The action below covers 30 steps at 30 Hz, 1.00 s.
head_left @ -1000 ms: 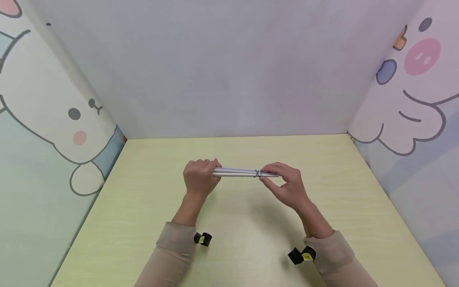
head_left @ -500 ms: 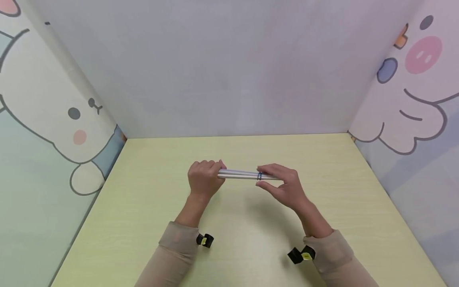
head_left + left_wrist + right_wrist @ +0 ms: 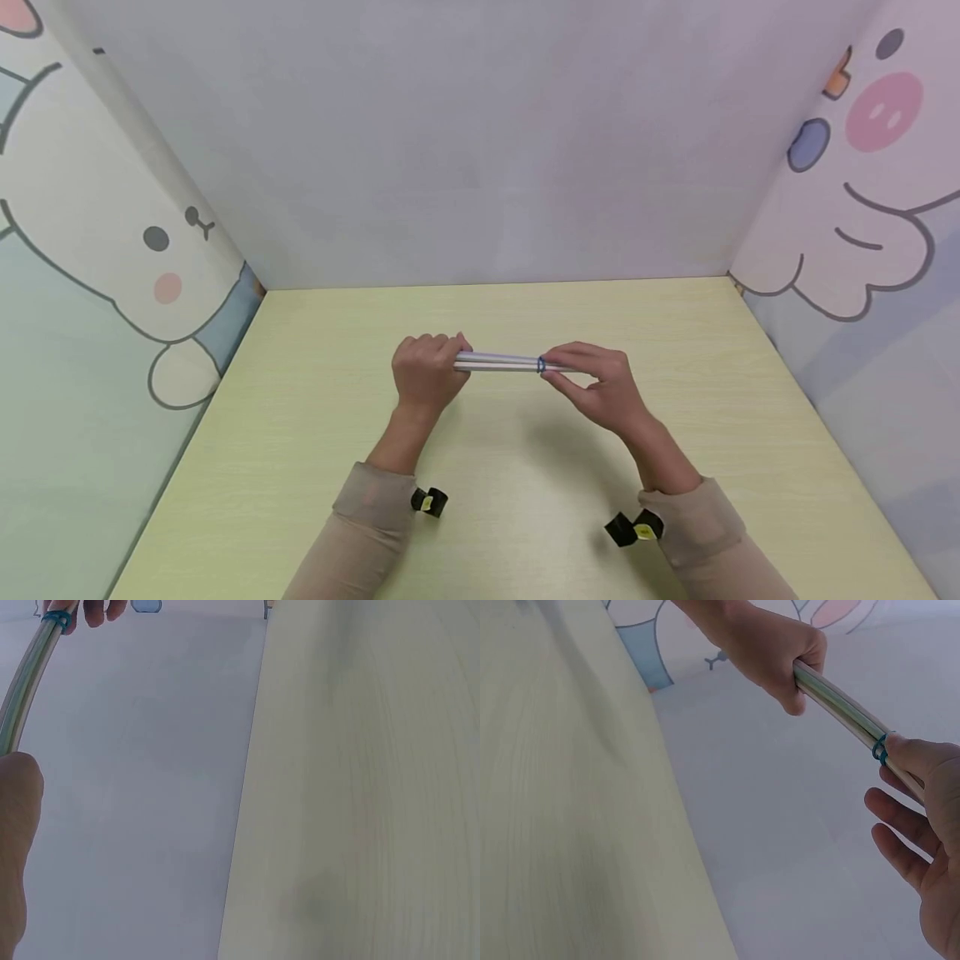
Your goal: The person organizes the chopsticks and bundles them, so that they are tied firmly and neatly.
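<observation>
A bundle of slim pale sticks (image 3: 497,362) is held level above the table. My left hand (image 3: 429,371) grips its left end in a fist, and that end is hidden inside the fingers. A blue rubber band (image 3: 541,365) is looped round the sticks near the right end. With thumb and forefinger, my right hand (image 3: 600,385) pinches the band against the bundle. In the right wrist view the band (image 3: 881,749) shows as teal loops at the thumb tip, while the other fingers (image 3: 900,855) stay spread apart below.
The pale yellow table (image 3: 337,517) lies beneath both hands. A plain grey wall (image 3: 480,150) closes off the back. Side walls with cartoon animals (image 3: 112,208) stand left and right. A small black device sits at each sleeve cuff (image 3: 375,496).
The bundle and left hand shifted slightly right, then held nearly still. My right thumb and fingertips parted round the band half a second ago and now close on it; the band's crossed loops look narrower.
</observation>
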Available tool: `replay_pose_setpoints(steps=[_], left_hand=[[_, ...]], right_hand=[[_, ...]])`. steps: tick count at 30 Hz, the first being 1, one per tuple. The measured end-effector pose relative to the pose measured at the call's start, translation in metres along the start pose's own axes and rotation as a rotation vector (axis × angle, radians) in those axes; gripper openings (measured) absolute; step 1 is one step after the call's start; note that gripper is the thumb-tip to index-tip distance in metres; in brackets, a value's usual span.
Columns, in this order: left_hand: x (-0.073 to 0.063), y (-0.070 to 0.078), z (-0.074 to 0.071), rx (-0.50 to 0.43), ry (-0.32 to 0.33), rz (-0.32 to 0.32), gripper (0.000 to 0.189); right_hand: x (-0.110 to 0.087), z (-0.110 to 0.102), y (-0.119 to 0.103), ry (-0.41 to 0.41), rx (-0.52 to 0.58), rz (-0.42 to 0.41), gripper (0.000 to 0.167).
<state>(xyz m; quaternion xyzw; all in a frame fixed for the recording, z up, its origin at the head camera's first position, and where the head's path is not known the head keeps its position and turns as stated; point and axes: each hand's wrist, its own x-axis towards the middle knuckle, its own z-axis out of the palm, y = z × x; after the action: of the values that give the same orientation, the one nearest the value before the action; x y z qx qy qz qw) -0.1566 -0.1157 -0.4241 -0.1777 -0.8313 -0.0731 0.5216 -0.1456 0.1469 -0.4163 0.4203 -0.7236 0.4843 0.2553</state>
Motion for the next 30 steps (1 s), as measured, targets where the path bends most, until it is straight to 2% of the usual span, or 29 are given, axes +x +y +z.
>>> replay_pose_setpoints(steps=[5,9,13,17,20,21,24,27,30], left_hand=[[0.0,0.001,-0.001,0.009,0.001,0.007,0.027],[0.0,0.003,0.0,0.006,0.005,0.012,0.026],[0.0,0.004,0.001,0.008,-0.001,0.015,0.025],[-0.004,0.005,0.003,0.017,-0.023,0.026,0.025],[-0.005,0.007,0.003,0.019,-0.036,0.029,0.025],[-0.006,0.007,0.003,0.017,-0.04,0.03,0.025],[-0.006,0.011,0.003,0.007,-0.049,0.043,0.024],[-0.005,0.013,0.003,0.002,-0.056,0.063,0.023],[-0.006,0.012,0.003,0.009,-0.054,0.056,0.023]], right_hand=[[-0.001,0.001,0.002,-0.013,-0.029,-0.039,0.032],[-0.001,0.002,0.001,-0.042,-0.088,-0.043,0.021],[-0.001,0.002,-0.001,-0.084,-0.159,-0.043,0.026],[0.0,-0.001,-0.002,-0.146,-0.287,-0.097,0.031],[0.001,-0.003,-0.004,-0.184,-0.368,-0.132,0.043],[0.001,-0.003,-0.005,-0.195,-0.382,-0.135,0.041],[0.003,-0.002,-0.008,-0.218,-0.392,-0.143,0.033],[0.003,0.0,-0.01,-0.234,-0.396,-0.139,0.044],[0.002,-0.002,-0.011,-0.211,-0.387,-0.106,0.047]])
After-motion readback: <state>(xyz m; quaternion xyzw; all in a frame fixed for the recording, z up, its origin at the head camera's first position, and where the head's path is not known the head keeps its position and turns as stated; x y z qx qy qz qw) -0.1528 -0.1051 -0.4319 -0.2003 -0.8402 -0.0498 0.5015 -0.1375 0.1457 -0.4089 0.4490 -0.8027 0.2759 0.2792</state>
